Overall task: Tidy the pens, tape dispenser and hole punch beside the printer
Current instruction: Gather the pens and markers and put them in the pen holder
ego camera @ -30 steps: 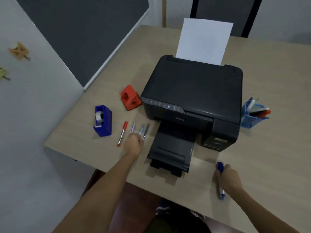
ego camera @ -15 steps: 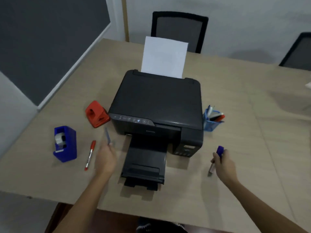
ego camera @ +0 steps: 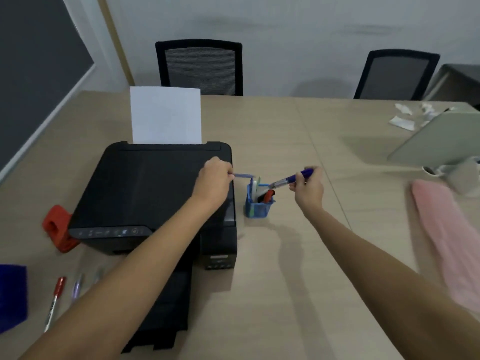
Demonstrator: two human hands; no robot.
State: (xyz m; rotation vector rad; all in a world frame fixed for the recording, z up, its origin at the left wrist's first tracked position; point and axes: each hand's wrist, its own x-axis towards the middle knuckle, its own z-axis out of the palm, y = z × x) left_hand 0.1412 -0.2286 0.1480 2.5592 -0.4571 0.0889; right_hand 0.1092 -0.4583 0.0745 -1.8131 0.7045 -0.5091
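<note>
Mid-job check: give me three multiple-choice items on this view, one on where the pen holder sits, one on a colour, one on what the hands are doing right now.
1. Where is the blue pen holder?
A. On top of the printer
B. On the table just right of the printer
C. Beside the tape dispenser

2. What colour is the hole punch at the printer's left front corner?
A. Red
B. Green
C. Black

3. What state are the hands in?
A. Both empty
B. Only the right hand holds a pen
C. Each holds a pen near the holder

Answers:
1. B, it stands on the table against the printer's right side.
2. A, its body is plainly red.
3. C, the left hand pinches a thin blue pen and the right hand holds a thicker blue pen pointed at the holder.
</note>
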